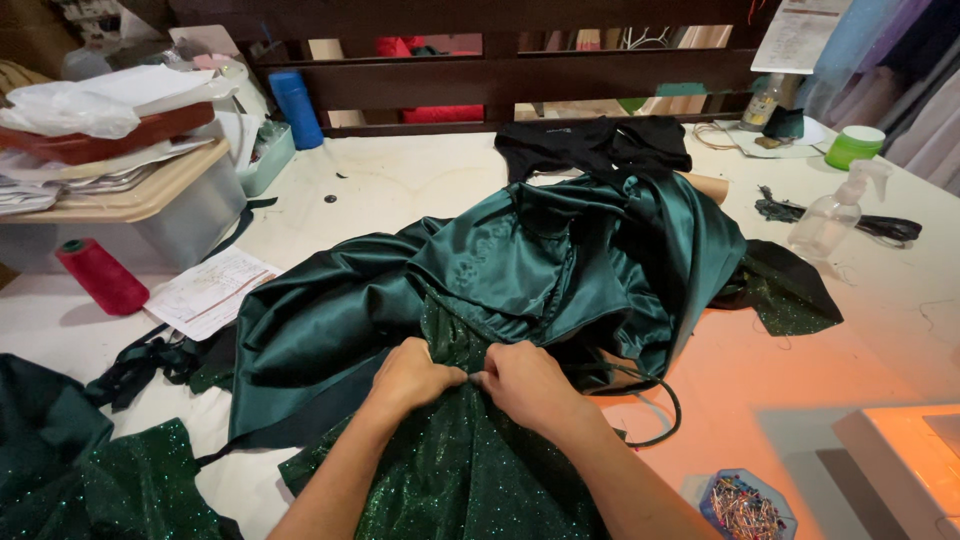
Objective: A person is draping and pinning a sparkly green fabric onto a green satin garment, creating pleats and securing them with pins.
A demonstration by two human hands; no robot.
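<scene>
Left hand [412,378] and right hand [525,385]: both pinch green glitter fabric [450,470] at table [400,180] centre, beside satin gown [520,270]. Judged best: edges aligned, taut, fingertips close. Pin box [745,505] near.

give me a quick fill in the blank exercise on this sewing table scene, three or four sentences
1. Both the left hand and the right hand pinch the glittery ____ fabric.
2. The thread spool lying by the printed sheet is ____.
3. The blue dish near the right forearm is full of ____.
4. The clear spray bottle stands to the ____ of the green satin garment.

Missing words: green; red; pins; right
</scene>
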